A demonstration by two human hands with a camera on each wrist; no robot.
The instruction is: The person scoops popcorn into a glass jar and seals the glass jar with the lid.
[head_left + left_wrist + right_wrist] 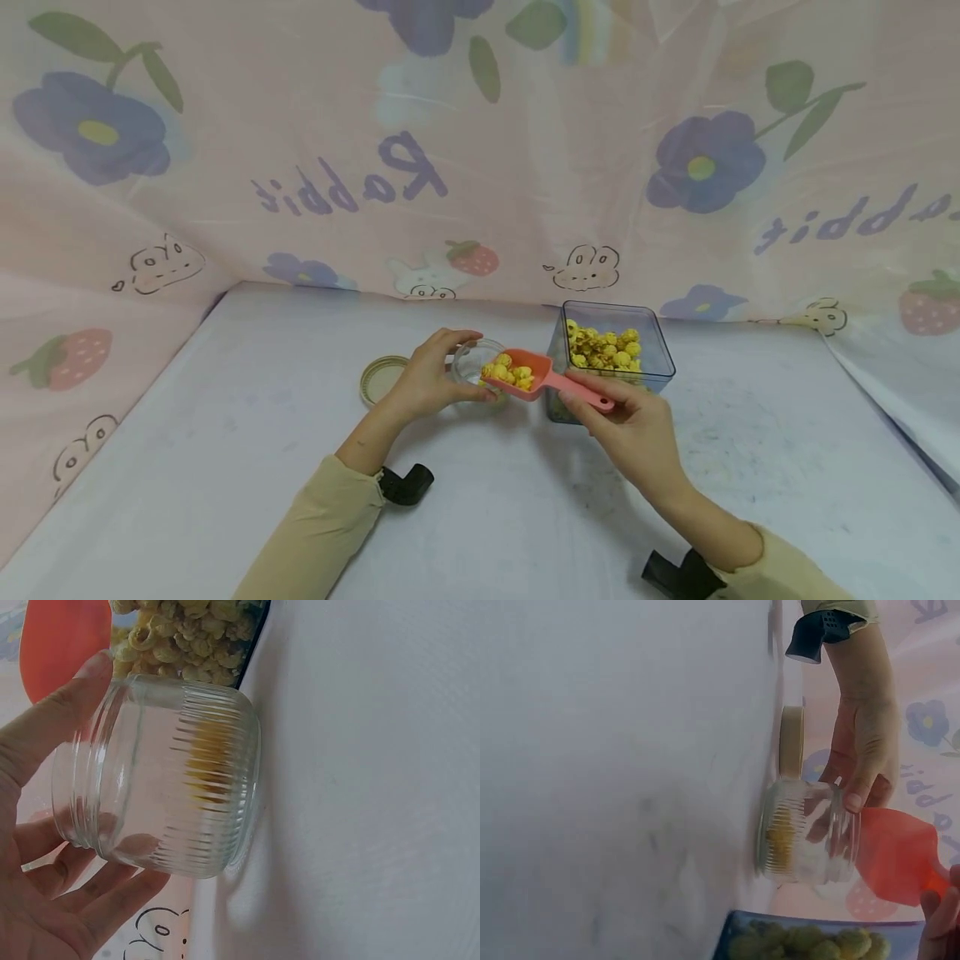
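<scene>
My left hand (429,379) holds a clear ribbed glass jar (154,780) round its neck, thumb on one side and fingers on the other. A little yellow popcorn (208,761) shows at the bottom of the jar. My right hand (637,429) grips the handle of a coral-red scoop (546,379) loaded with yellow popcorn (513,372). The scoop's front lip lies over the jar's mouth in the head view. In the right wrist view, the scoop's bowl (898,855) overlaps the jar's rim.
Just right of the jar stands a clear square container (555,408) partly filled with popcorn. A round gold-rimmed lid (362,385) lies left of the jar, behind the left hand. All stand on a white-covered table (480,533), with a printed curtain (517,183) behind.
</scene>
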